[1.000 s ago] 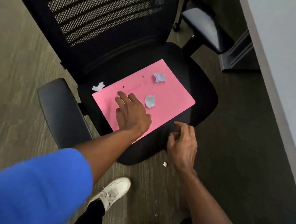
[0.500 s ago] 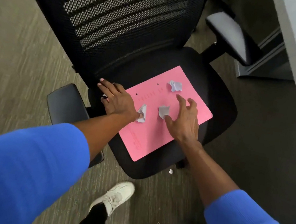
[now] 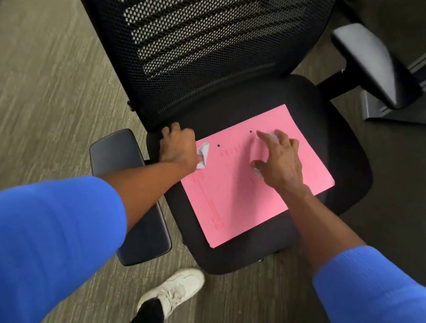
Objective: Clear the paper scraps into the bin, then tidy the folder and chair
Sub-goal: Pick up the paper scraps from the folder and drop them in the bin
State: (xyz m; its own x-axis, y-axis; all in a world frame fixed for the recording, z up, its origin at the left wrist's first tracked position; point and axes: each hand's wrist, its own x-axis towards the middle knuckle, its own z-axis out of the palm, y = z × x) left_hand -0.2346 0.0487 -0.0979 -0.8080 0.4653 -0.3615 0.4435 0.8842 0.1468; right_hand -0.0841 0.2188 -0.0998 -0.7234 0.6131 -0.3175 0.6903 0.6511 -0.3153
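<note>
A pink folder (image 3: pixel 228 204) lies on the seat of a black mesh-back office chair (image 3: pixel 343 151). My left hand (image 3: pixel 178 146) is curled at the folder's left rear corner, with a crumpled white paper scrap (image 3: pixel 203 154) held against its thumb side. My right hand (image 3: pixel 280 159) hovers over the folder with fingers spread. Its fingertips touch a second scrap (image 3: pixel 272 135) near the folder's far edge. A third scrap (image 3: pixel 257 172) peeks out from under its thumb, lying on the folder. No bin is in view.
The chair's left armrest (image 3: pixel 128 177) sits under my left forearm, and the right armrest (image 3: pixel 368 60) is at the back right. A grey desk leg (image 3: pixel 416 107) stands beyond it. My white shoe (image 3: pixel 176 289) is on the carpet. A tiny scrap (image 3: pixel 260 260) lies below the seat front.
My left hand moved from the folder's middle to its left rear corner and closed there, now with a scrap in it. My right hand came off the seat's front edge and reached across to the far scrap.
</note>
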